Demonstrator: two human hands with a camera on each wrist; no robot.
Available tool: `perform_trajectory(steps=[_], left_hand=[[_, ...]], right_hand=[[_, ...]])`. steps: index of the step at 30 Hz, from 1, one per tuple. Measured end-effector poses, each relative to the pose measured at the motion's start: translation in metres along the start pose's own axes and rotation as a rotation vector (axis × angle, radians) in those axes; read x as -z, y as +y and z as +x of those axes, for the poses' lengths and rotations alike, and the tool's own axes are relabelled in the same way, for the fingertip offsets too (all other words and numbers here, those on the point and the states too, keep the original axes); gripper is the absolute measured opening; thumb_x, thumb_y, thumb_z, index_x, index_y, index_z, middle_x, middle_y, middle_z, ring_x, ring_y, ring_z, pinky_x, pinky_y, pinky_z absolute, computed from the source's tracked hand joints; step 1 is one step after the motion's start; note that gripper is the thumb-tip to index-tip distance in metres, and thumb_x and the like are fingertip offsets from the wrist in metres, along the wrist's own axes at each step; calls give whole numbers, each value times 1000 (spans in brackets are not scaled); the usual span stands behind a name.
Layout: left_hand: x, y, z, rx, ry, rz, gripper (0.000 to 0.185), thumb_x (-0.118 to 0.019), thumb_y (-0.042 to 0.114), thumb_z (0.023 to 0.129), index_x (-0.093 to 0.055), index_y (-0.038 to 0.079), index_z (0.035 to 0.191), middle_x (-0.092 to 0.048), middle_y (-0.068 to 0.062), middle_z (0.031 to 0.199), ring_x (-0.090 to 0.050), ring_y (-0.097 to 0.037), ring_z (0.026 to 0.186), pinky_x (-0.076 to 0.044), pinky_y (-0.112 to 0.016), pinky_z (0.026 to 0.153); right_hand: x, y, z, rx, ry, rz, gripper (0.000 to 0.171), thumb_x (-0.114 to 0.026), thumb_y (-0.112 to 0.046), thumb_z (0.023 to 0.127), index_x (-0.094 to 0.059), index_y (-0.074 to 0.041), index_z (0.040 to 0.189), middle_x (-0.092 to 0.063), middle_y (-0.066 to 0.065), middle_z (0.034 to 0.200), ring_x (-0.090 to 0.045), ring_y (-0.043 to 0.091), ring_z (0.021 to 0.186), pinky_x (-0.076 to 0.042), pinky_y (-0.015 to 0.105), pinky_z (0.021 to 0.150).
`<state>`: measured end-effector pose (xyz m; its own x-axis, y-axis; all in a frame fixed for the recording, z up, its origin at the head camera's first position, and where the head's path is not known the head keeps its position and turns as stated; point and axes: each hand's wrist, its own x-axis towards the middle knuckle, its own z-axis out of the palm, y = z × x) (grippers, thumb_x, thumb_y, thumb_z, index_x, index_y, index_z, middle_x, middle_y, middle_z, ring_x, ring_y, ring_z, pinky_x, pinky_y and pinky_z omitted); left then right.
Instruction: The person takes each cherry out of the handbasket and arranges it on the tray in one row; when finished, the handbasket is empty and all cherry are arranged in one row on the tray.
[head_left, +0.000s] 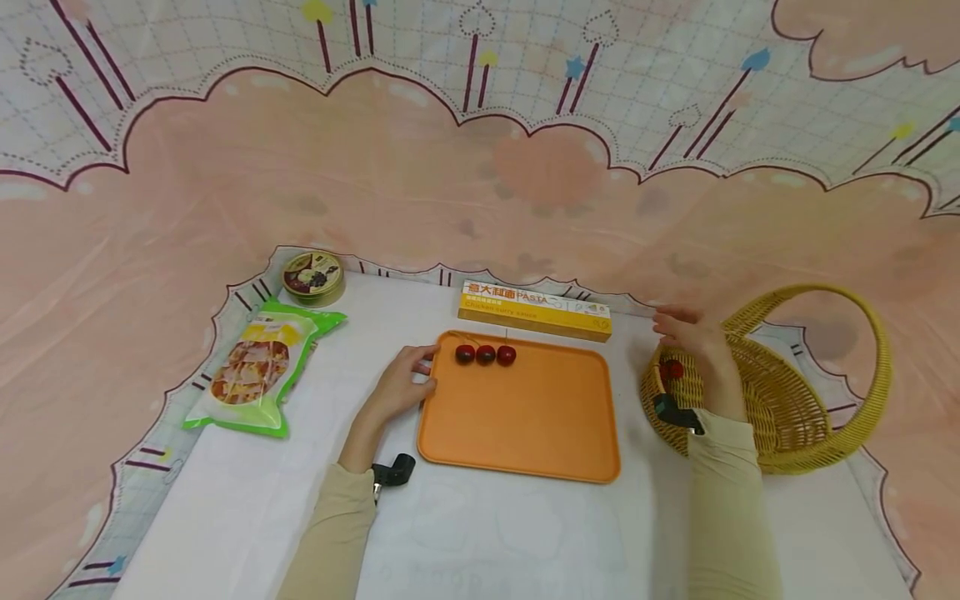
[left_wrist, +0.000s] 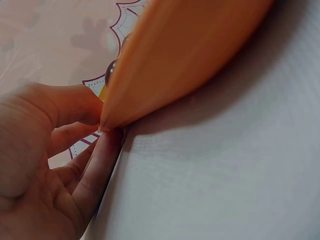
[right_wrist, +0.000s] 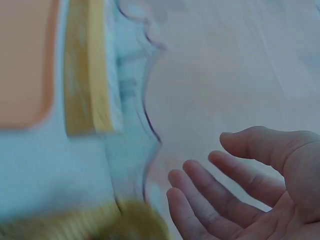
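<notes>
An orange tray (head_left: 525,417) lies in the middle of the white table, with three dark red cherries (head_left: 485,354) in a row near its far left corner. My left hand (head_left: 408,379) is at the tray's left rim. In the left wrist view the thumb and a finger of that hand (left_wrist: 106,122) pinch the edge of the tray (left_wrist: 190,45). My right hand (head_left: 690,333) hovers over the left rim of a yellow wicker basket (head_left: 787,417); its fingers are relaxed and it holds nothing (right_wrist: 200,160). Red cherries (head_left: 670,369) lie inside the basket below that hand.
A yellow pasta box (head_left: 534,310) lies just behind the tray. At the back left stand a round tin (head_left: 313,277) and a green snack bag (head_left: 255,375). A pink patterned cloth rises behind and around the table.
</notes>
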<state>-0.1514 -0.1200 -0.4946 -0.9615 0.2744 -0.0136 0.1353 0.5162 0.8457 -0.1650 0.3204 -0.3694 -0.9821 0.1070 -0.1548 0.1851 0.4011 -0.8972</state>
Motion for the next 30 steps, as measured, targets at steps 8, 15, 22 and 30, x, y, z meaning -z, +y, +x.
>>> perform_trajectory(steps=[8,15,22,30], left_hand=[[2,-3,-1,10,-1,-4,57,-65,3,86,-50,1,142,-52,-19,131,-59,-30,106,-49,-45,94],[2,-5,0,4,-1,-7,57,-66,2,86,-50,1,141,-52,-20,130,-59,-31,106,-49,-45,94],[2,-3,-1,-28,9,-23,57,-65,0,84,-51,-2,140,-53,-21,128,-61,-32,104,-49,-46,93],[1,-2,-1,-34,5,-24,57,-65,0,84,-51,-2,139,-53,-21,128,-61,-32,104,-49,-46,91]], right_hand=[[47,18,-8,-71,25,182,17,-57,-8,98,-61,-12,114,-65,-19,88,-65,-5,79,-55,18,72],[59,29,-6,-133,-53,-47,55,-53,-12,100,-35,17,142,-66,-16,90,-63,-7,78,-54,19,74],[59,41,-3,-196,-115,-189,51,-50,-15,101,-40,16,141,-66,-13,97,-58,-6,79,-54,35,87],[52,59,2,-254,-121,14,46,-52,-3,99,-42,18,138,-67,-14,85,-65,-1,77,-57,29,76]])
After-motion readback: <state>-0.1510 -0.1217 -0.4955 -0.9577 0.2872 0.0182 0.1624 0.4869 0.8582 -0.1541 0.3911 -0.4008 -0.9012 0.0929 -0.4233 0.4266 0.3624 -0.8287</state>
